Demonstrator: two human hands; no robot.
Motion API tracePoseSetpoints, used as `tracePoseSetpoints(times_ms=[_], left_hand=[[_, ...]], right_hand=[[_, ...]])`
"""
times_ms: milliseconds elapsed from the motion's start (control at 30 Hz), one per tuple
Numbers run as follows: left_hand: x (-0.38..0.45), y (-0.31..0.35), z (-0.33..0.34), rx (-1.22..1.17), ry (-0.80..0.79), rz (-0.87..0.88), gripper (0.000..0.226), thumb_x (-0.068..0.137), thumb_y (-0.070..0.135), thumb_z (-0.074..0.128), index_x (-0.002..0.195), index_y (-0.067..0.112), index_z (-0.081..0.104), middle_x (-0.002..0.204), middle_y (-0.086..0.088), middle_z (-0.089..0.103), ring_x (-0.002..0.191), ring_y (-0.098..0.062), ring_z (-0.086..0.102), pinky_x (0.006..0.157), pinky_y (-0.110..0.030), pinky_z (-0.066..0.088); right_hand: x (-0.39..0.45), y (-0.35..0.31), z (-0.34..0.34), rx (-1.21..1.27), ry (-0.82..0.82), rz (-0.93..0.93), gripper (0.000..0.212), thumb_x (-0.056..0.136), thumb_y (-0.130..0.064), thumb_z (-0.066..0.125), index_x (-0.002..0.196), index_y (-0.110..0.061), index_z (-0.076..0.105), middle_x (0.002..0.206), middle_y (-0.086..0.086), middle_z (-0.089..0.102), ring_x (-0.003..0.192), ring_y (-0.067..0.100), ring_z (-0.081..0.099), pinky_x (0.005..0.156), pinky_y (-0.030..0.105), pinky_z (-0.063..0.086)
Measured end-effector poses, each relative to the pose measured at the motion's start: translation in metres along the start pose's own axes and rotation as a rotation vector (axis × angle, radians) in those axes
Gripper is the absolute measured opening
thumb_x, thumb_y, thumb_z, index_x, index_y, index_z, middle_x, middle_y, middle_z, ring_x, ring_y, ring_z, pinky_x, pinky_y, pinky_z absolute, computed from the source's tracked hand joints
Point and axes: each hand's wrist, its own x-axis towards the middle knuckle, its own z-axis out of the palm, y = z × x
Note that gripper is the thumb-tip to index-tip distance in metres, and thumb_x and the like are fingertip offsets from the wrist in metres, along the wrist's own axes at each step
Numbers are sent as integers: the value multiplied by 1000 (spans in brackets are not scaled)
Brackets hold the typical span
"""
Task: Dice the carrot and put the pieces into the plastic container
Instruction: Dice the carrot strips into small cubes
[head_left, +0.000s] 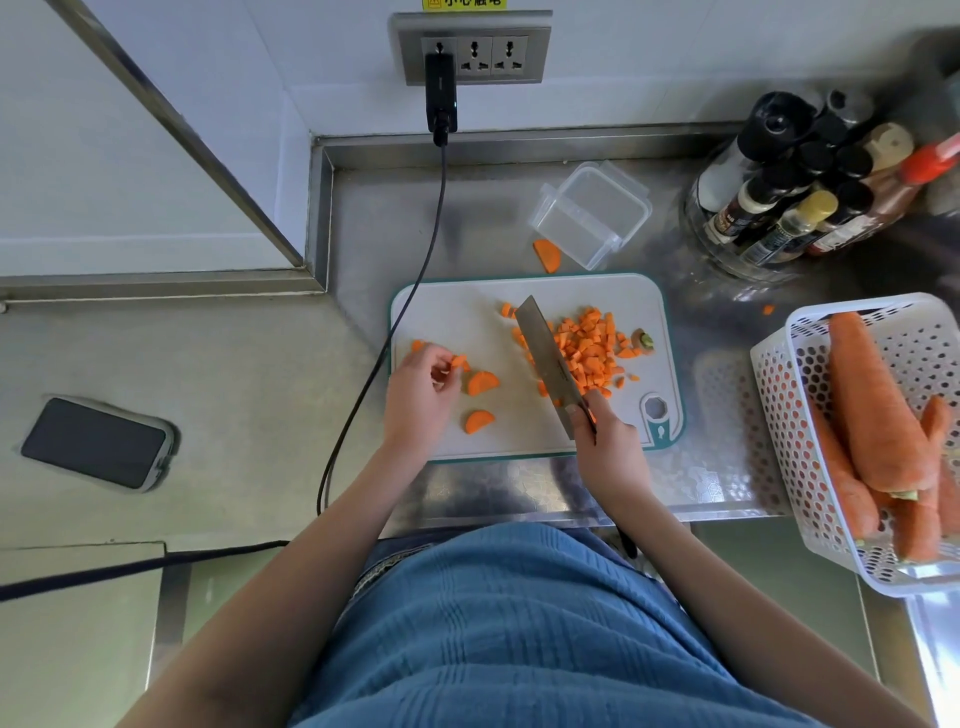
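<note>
I count one cutting board (467, 317), one knife (545, 353), one plastic container (592, 213), one phone (96, 441) and one white basket (779, 415). Three half-round carrot slices (483, 382) lie apart; the dice (587, 353) are too many to count.

You work on a surface (691, 483) of stainless steel, dull-bright with a hammered, dimpled patch near its front edge. Your cutting board (467, 322) is matt pale plastic with a teal rim. The plastic container (592, 213) is clear and glossy. The knife (545, 358) has a brushed metal blade. The basket (789, 415) is perforated white plastic. Your shirt (519, 634) is ribbed blue cloth.
</note>
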Motion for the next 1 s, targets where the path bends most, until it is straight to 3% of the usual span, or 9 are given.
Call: tracePoseSetpoints(times_ms=[67,167,233,300,367,533,700,1000], left_hand=[[4,-1,3,18,5,-2,14,83,9,68,94,4,60,84,-7,66,74,-20,63,68,-33,51],[0,-5,6,245,-7,234,21,79,17,72,96,8,62,93,-4,66,87,-24,61,77,-35,46],[-7,-9,9,369,-114,397,34,75,23,75,105,10,66,107,-2,66,103,-22,55,88,-37,42],[-13,-12,12,412,-171,451,42,72,20,77,111,9,66,113,-4,65,111,-19,46,91,-39,44],[-13,-13,14,450,-163,448,40,73,14,76,111,9,66,108,-5,65,108,-20,43,87,-43,47],[-2,-3,13,388,-214,369,40,73,10,75,111,8,64,96,-9,65,93,-29,59,83,-46,51],[-23,-2,5,163,-211,229,23,77,5,70,97,6,59,100,-7,59,84,-17,57,71,-23,44],[-37,-2,4,178,-279,141,32,70,7,73,98,6,57,96,-6,57,90,-23,54,79,-37,47]], right_hand=[[-1,-1,-1,-6,0,-5,15,101,-29,39,93,-17,44,70,6,57,62,30,54,55,34,40],[-1,0,0,7,-2,5,16,101,-29,39,93,-16,44,69,5,57,61,29,54,54,33,39],[-2,0,-1,8,-2,8,18,101,-29,39,94,-14,45,68,5,57,60,29,54,53,33,39],[-2,0,-1,9,-1,11,18,101,-29,39,96,-13,46,69,6,58,61,29,55,54,34,41],[-2,1,0,8,-2,9,18,101,-29,39,96,-13,46,69,5,57,61,29,55,54,34,41],[-2,2,0,5,-9,13,19,101,-30,40,96,-13,47,69,5,58,61,29,55,54,34,41],[0,3,1,15,-11,2,17,101,-29,40,92,-16,44,65,2,54,58,28,51,52,33,37],[4,2,7,17,-29,-40,12,101,-31,40,97,-20,44,72,5,57,66,31,54,56,33,39]])
